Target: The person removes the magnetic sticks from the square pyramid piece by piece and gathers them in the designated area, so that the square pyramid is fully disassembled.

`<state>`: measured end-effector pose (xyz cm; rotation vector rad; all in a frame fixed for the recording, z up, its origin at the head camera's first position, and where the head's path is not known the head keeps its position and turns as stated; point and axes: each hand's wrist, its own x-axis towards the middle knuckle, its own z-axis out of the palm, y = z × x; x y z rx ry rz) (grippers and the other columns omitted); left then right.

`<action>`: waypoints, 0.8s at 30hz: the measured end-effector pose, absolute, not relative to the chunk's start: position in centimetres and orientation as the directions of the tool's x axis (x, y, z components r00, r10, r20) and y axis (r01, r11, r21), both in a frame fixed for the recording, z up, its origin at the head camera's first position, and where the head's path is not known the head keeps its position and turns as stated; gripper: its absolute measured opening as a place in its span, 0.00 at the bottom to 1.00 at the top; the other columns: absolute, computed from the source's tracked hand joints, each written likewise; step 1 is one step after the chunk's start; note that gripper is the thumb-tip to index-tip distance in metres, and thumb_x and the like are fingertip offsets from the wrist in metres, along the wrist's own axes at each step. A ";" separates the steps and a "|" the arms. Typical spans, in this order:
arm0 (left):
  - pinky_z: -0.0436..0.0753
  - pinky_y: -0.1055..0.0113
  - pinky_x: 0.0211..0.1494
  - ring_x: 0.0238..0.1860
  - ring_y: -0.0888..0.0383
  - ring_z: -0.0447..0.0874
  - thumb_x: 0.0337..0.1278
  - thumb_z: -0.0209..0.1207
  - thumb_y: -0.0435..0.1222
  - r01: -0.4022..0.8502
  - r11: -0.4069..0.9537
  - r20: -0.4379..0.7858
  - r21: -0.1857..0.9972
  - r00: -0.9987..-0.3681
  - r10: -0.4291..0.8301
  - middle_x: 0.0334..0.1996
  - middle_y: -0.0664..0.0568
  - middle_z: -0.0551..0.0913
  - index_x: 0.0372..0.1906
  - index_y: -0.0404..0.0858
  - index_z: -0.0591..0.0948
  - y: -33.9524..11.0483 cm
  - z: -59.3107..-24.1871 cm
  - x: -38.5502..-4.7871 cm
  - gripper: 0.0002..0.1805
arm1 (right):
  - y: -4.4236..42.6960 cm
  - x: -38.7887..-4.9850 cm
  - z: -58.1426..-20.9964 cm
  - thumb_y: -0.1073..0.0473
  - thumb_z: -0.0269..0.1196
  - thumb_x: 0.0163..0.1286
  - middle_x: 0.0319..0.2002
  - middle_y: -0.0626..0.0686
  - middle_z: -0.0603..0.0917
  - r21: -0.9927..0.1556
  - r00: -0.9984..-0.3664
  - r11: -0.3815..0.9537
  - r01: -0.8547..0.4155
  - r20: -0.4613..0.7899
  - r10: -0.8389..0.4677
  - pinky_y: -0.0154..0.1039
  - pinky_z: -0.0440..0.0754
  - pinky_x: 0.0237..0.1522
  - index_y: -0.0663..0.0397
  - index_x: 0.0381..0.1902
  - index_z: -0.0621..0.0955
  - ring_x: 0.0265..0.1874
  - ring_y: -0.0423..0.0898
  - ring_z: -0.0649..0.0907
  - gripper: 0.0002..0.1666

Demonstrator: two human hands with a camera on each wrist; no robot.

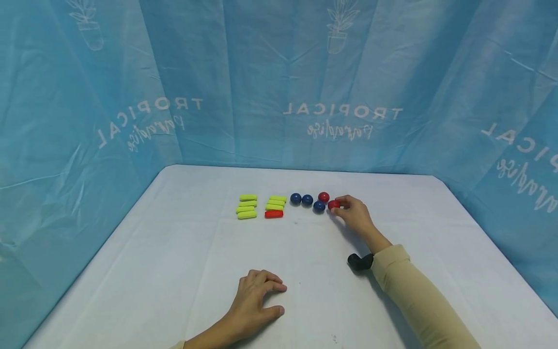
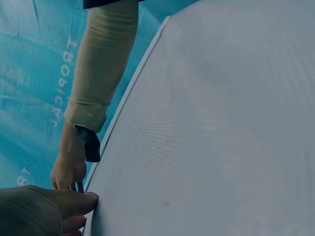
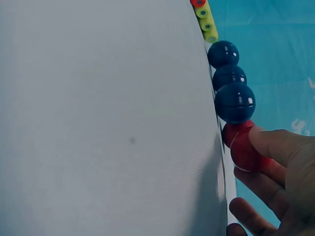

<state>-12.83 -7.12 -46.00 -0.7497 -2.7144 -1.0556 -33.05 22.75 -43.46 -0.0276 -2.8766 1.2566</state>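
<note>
With thumb and fingers my right hand pinches a red ball at the right end of a group of balls. Another red ball lies just behind it. Beside them sit dark blue balls, the nearest one close to the held ball. Over the near part of the table, my left hand has its fingers loosely bent and holds nothing. In the left wrist view only part of the left hand shows at the lower left.
Left of the balls lie several yellow-green cylinders in two stacks, with a red cylinder at the front of the right one. A black band-like device sits at the right wrist. Blue curtains surround the white table.
</note>
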 end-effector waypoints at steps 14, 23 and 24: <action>0.61 0.58 0.53 0.50 0.63 0.66 0.38 0.69 0.40 0.495 0.630 0.297 0.598 -0.867 0.400 0.46 0.62 0.77 0.42 0.47 0.83 -7.0 -46.0 -12.9 0.18 | 22.9 -34.2 -44.0 0.52 0.65 0.61 0.54 0.58 0.80 -0.701 -0.999 0.713 0.008 0.017 0.028 0.48 0.75 0.51 0.52 0.58 0.76 0.54 0.55 0.75 0.27; 0.61 0.58 0.53 0.50 0.63 0.66 0.38 0.69 0.40 0.491 0.632 0.291 0.600 -0.870 0.399 0.46 0.62 0.77 0.42 0.47 0.84 -7.0 -45.9 -12.8 0.18 | 22.9 -34.2 -44.1 0.51 0.66 0.61 0.56 0.59 0.79 -0.684 -1.000 0.729 0.010 -0.004 0.010 0.48 0.77 0.52 0.50 0.60 0.74 0.56 0.56 0.76 0.30; 0.61 0.58 0.53 0.50 0.63 0.66 0.38 0.69 0.39 0.491 0.631 0.291 0.601 -0.870 0.399 0.46 0.61 0.77 0.42 0.47 0.84 -7.0 -45.9 -12.8 0.18 | 22.9 -34.2 -44.1 0.50 0.66 0.60 0.57 0.59 0.78 -0.684 -1.000 0.730 0.012 -0.010 0.007 0.48 0.77 0.52 0.50 0.60 0.74 0.56 0.56 0.76 0.31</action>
